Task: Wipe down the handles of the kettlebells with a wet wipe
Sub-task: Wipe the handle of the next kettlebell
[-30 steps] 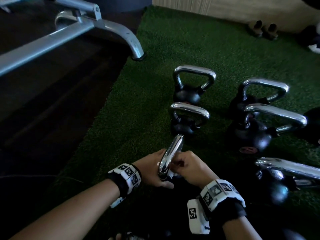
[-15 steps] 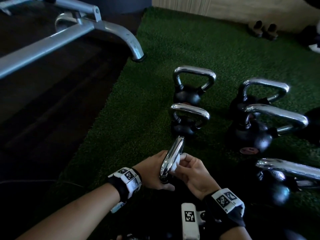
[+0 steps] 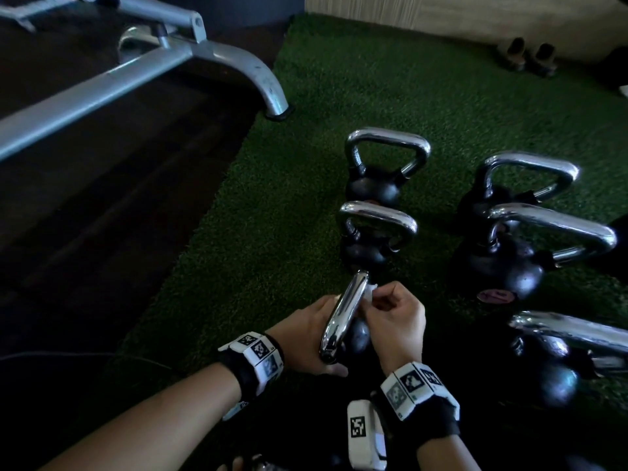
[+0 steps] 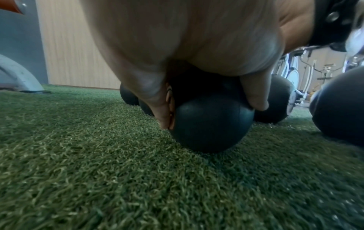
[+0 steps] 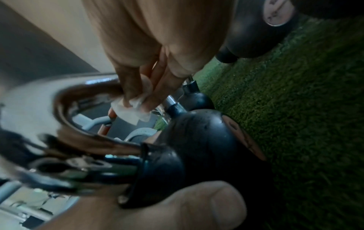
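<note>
- The nearest kettlebell stands on the green turf, at the near end of the left row, right in front of the person.
- The left hand lies over the dark ball of this kettlebell, fingers and thumb spread down its sides. The grip is wide and wraps the ball; I think it is there to keep the weight from rolling or turning while the other hand rubs.
- The right hand pinches a small white wet wipe between thumb and fingertips. This grip is narrow, closed on the wipe, and it presses the wipe against the right side of the chrome handle, near its far end.
- From the head view the handle is seen almost edge-on. Its long axis runs from near the person away and a little to the right, toward the next kettlebell in the row.
- The other handles, such as the far one in this row, have their top bars running left to right, so this kettlebell seems turned for easier reach along its bar.
- Three more kettlebells stand at the right, well apart from the hands.
</note>
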The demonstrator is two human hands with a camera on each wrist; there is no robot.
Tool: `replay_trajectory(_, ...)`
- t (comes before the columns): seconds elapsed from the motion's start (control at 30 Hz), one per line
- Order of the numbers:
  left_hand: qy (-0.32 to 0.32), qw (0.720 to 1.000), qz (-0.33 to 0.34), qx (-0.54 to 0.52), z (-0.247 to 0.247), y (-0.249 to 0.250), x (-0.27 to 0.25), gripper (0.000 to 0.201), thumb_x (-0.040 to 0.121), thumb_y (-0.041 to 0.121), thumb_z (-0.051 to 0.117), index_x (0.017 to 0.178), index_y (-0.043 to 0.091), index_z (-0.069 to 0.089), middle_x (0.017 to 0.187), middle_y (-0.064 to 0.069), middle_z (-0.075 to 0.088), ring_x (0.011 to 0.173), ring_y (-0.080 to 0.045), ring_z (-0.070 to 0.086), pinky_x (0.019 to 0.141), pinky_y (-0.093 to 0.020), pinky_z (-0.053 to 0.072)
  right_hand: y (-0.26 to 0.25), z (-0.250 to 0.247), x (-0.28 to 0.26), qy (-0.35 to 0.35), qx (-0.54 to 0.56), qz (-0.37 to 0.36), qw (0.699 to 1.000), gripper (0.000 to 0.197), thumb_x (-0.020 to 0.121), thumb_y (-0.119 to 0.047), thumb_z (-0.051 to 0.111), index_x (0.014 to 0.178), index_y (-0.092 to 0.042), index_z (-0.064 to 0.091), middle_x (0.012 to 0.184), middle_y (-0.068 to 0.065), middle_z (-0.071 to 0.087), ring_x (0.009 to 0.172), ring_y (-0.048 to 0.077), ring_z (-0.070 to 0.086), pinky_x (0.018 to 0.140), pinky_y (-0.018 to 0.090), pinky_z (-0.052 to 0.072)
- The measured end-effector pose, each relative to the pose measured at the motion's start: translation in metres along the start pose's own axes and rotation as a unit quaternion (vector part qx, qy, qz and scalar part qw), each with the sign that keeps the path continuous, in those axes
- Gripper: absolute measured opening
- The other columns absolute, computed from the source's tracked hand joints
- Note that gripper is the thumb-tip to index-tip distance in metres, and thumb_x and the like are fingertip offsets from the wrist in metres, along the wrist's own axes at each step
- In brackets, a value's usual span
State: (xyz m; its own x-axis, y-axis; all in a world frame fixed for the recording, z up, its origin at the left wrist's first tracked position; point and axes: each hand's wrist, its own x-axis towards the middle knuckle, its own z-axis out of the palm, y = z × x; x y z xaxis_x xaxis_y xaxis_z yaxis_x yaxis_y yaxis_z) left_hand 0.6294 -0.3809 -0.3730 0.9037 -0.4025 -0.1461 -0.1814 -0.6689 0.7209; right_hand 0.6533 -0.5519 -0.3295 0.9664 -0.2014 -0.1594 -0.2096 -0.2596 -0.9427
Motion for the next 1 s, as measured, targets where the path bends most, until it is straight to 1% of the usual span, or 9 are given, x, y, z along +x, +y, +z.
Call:
replay_trajectory(0.13, -0.002, 1.0, -0.016, -0.006, 0.0, 0.003, 0.001, 0.114, 0.068, 0.038, 0.096, 0.158, 0.024, 0.029, 0.157, 0.006, 0.036, 0.14, -0.016, 0.048, 0.115, -0.033, 0.042, -0.007, 0.007, 0.006, 0.049, -0.075, 0.016, 0.996, 0.021, 0.081, -0.018, 0.083, 0.068, -0.019, 0.066, 0.067, -0.006, 0.069, 0.064, 0.009, 0.066, 0.057, 0.021, 0.047)
replay_trajectory(0.27, 0.001, 1.0, -0.003, 0.017, -0.001, 0.006, 0.004, 0.112, 0.07, 0.035, 0.095, 0.159, 0.024, 0.028, 0.157, 0.005, 0.034, 0.143, -0.009, 0.038, 0.111, -0.011, 0.029, -0.009, 0.007, 0.005, 0.04, -0.098, 0.063, 0.992, 0.016, 0.083, -0.022, 0.079, 0.073, -0.017, 0.067, 0.071, -0.004, 0.068, 0.065, 0.009, 0.062, 0.053, 0.018, 0.044)
replay_trajectory(0.4, -0.017, 1.0, 0.007, 0.015, 0.0, 0.002, 0.002, 0.116, 0.07, 0.042, 0.095, 0.16, 0.021, 0.026, 0.159, 0.002, 0.032, 0.143, -0.015, 0.043, 0.117, -0.032, 0.04, -0.006, 0.006, 0.004, 0.022, -0.185, -0.008, 0.982, 0.013, 0.088, -0.017, 0.073, 0.077, -0.015, 0.066, 0.07, -0.005, 0.063, 0.061, 0.002, 0.055, 0.045, 0.008, 0.039)
replay_trajectory(0.57, -0.039, 0.995, 0.025, 0.083, 0.006, -0.011, 0.005, 0.127, 0.068, 0.056, 0.091, 0.163, 0.017, 0.017, 0.168, -0.001, 0.018, 0.154, -0.02, 0.024, 0.126, -0.039, 0.028, -0.005, -0.011, 0.004, -0.042, -0.259, -0.055, 0.963, 0.008, 0.082, -0.014, 0.073, 0.08, -0.016, 0.065, 0.074, -0.004, 0.066, 0.068, 0.013, 0.061, 0.051, 0.008, 0.041)
replay_trajectory(0.63, -0.071, 0.988, 0.036, 0.132, 0.003, -0.015, 0.004, 0.144, 0.061, 0.063, 0.09, 0.165, 0.011, 0.005, 0.173, -0.01, 0.004, 0.16, -0.023, 0.001, 0.131, -0.041, 0.007, -0.007, -0.021, 0.009, -0.044, -0.248, -0.11, 0.962, 0.014, 0.08, -0.014, 0.078, 0.09, -0.02, 0.072, 0.083, -0.007, 0.073, 0.077, 0.012, 0.066, 0.064, 0.013, 0.047)
replay_trajectory(0.7, -0.085, 0.992, 0.028, 0.094, -0.01, -0.009, -0.006, 0.155, 0.056, 0.073, 0.086, 0.165, 0.016, -0.008, 0.174, -0.003, -0.009, 0.16, -0.016, -0.011, 0.131, -0.039, 0.002, -0.011, -0.028, 0.015, -0.043, -0.226, -0.179, 0.956, 0.033, 0.082, -0.006, 0.076, 0.109, -0.024, 0.077, 0.1, -0.011, 0.076, 0.091, 0.006, 0.069, 0.082, 0.015, 0.05)
replay_trajectory(0.77, -0.041, 0.999, 0.002, 0.031, -0.025, 0.007, -0.022, 0.148, 0.058, 0.08, 0.08, 0.164, 0.029, -0.01, 0.173, 0.012, -0.002, 0.158, -0.005, 0.003, 0.13, -0.032, 0.014, -0.018, -0.031, 0.024, -0.081, -0.211, -0.232, 0.946, 0.048, 0.082, 0.006, 0.069, 0.12, -0.023, 0.076, 0.109, -0.014, 0.072, 0.1, 0.0, 0.067, 0.091, 0.009, 0.047)
replay_trajectory(0.9, 0.103, 0.99, 0.024, 0.092, -0.039, 0.041, -0.037, 0.108, 0.071, 0.079, 0.073, 0.16, 0.036, 0.03, 0.145, 0.02, 0.047, 0.132, 0.002, 0.046, 0.113, -0.028, 0.043, -0.03, -0.035, 0.038, -0.217, -0.198, -0.252, 0.922, 0.054, 0.077, 0.011, 0.065, 0.117, -0.023, 0.077, 0.11, -0.016, 0.073, 0.099, -0.012, 0.066, 0.089, 0.003, 0.047)
replay_trajectory(1.0, 0.091, 0.988, 0.034, 0.118, -0.04, 0.047, -0.035, 0.094, 0.076, 0.072, 0.074, 0.154, 0.029, 0.043, 0.124, 0.016, 0.06, 0.114, -0.003, 0.052, 0.098, -0.033, 0.051, -0.034, -0.042, 0.039, -0.263, -0.194, -0.23, 0.917, 0.049, 0.075, 0.013, 0.07, 0.11, -0.021, 0.078, 0.1, -0.012, 0.075, 0.09, -0.014, 0.067, 0.079, 0.004, 0.049)
